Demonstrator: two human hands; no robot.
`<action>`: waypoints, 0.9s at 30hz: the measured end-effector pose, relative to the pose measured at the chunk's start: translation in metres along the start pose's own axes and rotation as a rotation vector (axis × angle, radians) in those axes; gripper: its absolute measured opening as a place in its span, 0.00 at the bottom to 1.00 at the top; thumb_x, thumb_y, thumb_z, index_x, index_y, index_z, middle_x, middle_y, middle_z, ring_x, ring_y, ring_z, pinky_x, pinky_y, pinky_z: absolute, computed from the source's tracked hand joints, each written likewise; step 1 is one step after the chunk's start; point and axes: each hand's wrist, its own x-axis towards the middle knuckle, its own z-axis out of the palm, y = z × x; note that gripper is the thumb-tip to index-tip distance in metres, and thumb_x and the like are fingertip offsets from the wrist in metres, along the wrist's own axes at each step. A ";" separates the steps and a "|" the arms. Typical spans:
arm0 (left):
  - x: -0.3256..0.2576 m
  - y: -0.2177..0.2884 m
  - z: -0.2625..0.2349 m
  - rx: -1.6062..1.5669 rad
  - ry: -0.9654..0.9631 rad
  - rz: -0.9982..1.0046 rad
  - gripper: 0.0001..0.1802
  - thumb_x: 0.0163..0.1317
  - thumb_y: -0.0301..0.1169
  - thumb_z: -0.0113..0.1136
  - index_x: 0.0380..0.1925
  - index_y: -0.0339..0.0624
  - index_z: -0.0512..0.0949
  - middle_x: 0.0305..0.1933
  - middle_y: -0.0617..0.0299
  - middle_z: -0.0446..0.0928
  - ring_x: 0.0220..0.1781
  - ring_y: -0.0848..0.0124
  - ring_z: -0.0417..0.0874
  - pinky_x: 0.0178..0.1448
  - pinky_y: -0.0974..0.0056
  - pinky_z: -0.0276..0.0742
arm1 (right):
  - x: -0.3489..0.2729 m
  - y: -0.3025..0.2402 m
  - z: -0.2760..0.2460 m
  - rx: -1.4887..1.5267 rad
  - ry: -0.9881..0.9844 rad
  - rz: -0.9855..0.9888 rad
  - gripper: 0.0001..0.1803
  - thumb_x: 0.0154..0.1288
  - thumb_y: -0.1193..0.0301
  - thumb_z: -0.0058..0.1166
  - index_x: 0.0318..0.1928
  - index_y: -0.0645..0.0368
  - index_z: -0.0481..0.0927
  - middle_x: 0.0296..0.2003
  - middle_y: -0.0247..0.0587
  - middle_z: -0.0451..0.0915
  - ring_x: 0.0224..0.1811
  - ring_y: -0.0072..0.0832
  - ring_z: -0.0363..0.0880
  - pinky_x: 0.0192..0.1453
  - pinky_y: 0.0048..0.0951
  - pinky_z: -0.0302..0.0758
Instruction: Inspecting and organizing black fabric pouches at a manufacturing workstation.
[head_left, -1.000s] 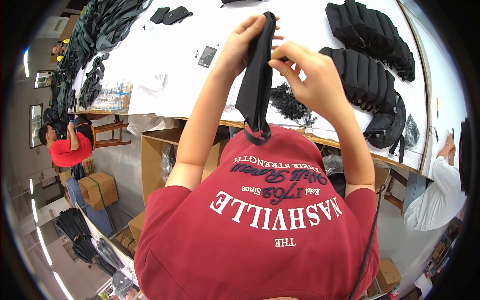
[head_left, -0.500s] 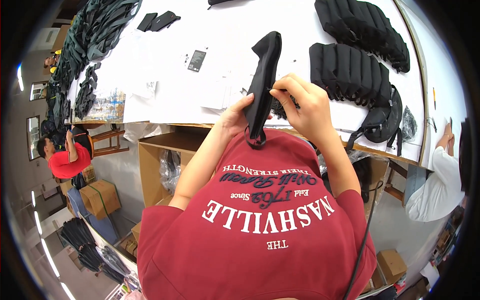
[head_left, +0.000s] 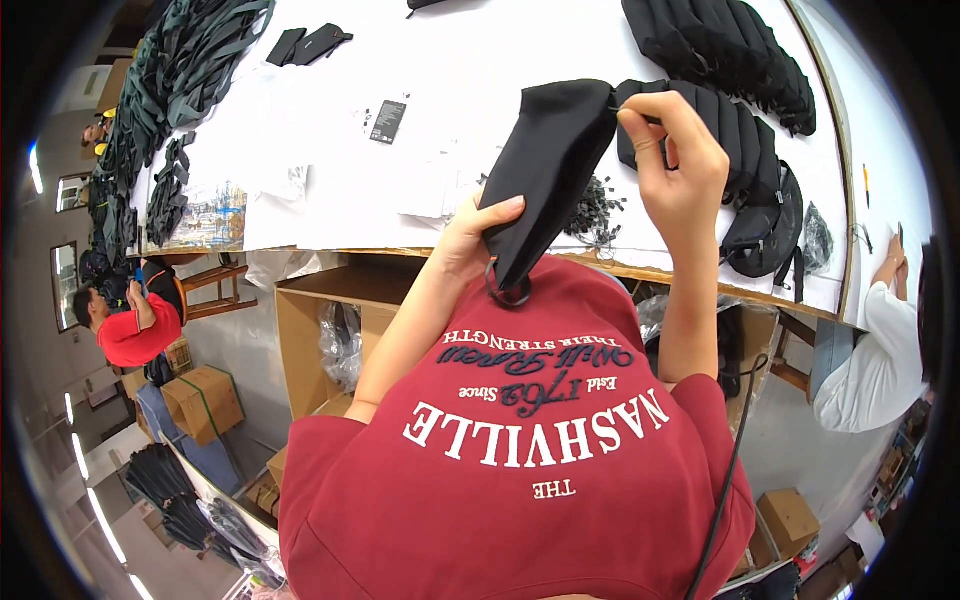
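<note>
black fabric piece [head_left: 548, 170] now spread wider, right hand [head_left: 678, 165] raised to its top

Person in a dark red T-shirt, arms bare

The T-shirt [head_left: 520, 480] has short sleeves and white and dark blue lettering across the chest. Both forearms are uncovered, with no gloves, watch or rings showing on the left hand [head_left: 470, 240] or the right hand [head_left: 680, 175]. A thin black cable [head_left: 730, 470] runs down the shirt's right side.
</note>
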 end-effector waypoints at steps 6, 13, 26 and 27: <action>0.003 0.008 -0.005 -0.112 -0.040 0.102 0.25 0.55 0.33 0.65 0.51 0.33 0.72 0.44 0.55 0.79 0.43 0.68 0.83 0.48 0.66 0.79 | -0.003 -0.005 0.006 0.086 -0.128 -0.071 0.04 0.57 0.78 0.58 0.32 0.60 0.76 0.26 0.36 0.76 0.20 0.26 0.75 0.26 0.23 0.69; 0.052 0.048 -0.022 0.089 -0.626 0.016 0.42 0.50 0.50 0.67 0.60 0.36 0.65 0.60 0.50 0.69 0.63 0.64 0.69 0.67 0.59 0.62 | 0.013 -0.019 -0.004 0.550 -0.267 0.236 0.05 0.65 0.74 0.53 0.35 0.64 0.76 0.26 0.35 0.79 0.23 0.21 0.80 0.24 0.16 0.70; 0.061 0.108 0.066 0.421 -0.286 0.782 0.19 0.69 0.41 0.51 0.23 0.40 0.75 0.19 0.70 0.72 0.23 0.84 0.71 0.28 0.78 0.65 | 0.026 -0.031 0.019 0.218 -0.298 -0.159 0.04 0.59 0.74 0.57 0.34 0.58 0.75 0.28 0.39 0.76 0.24 0.33 0.75 0.30 0.31 0.70; 0.062 0.113 0.066 0.530 -0.281 0.814 0.22 0.69 0.46 0.49 0.25 0.40 0.75 0.19 0.70 0.71 0.22 0.83 0.72 0.28 0.78 0.65 | 0.028 -0.031 0.021 0.227 -0.288 -0.165 0.04 0.59 0.74 0.57 0.34 0.58 0.75 0.28 0.38 0.76 0.24 0.33 0.75 0.30 0.31 0.70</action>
